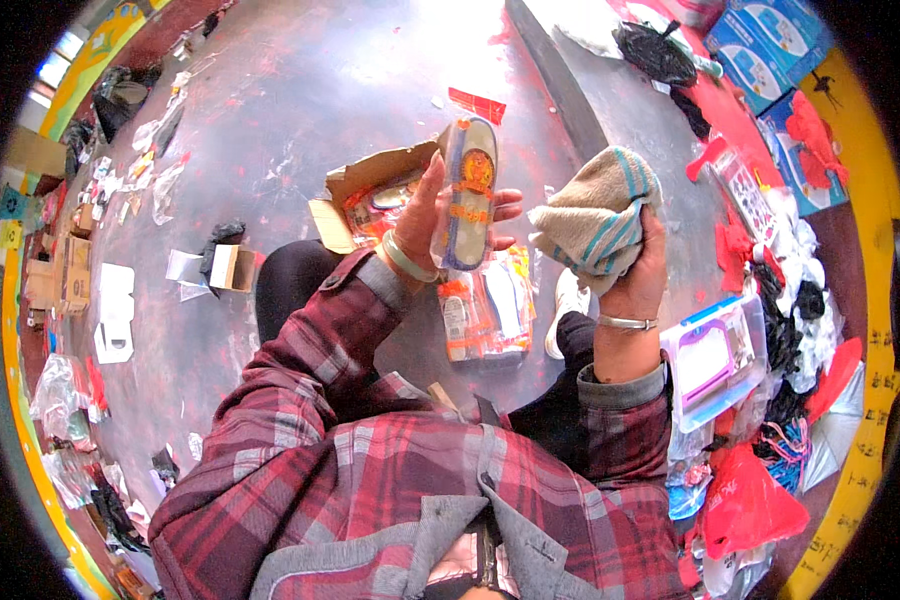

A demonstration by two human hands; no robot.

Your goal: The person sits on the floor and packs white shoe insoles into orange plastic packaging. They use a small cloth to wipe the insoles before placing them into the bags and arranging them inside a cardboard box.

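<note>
Packet (467, 200): long, narrow, round-ended, set upright in the left hand (420, 222), above the floor and just in front of the carton (370, 172) as seen from above. Pale face, bluish-grey border, orange round print high up, orange band lower; glossy, plastic-looking skin. Left grip: thumb up along the near edge, fingers spread behind, packet held between.

Right hand (638, 268) clamped on a cloth (605, 215), bunched and folded; beige, coarse nap, teal stripes. Well apart from packet.

Carton: brown cardboard, flaps raised, orange-printed packs inside. More packs (485, 315) in shiny orange and clear film just beside it on the floor.

Hidden: left palm partly, behind packet; most right fingers, behind cloth; part of carton, behind left hand. Packet's contents hard to make out.
</note>
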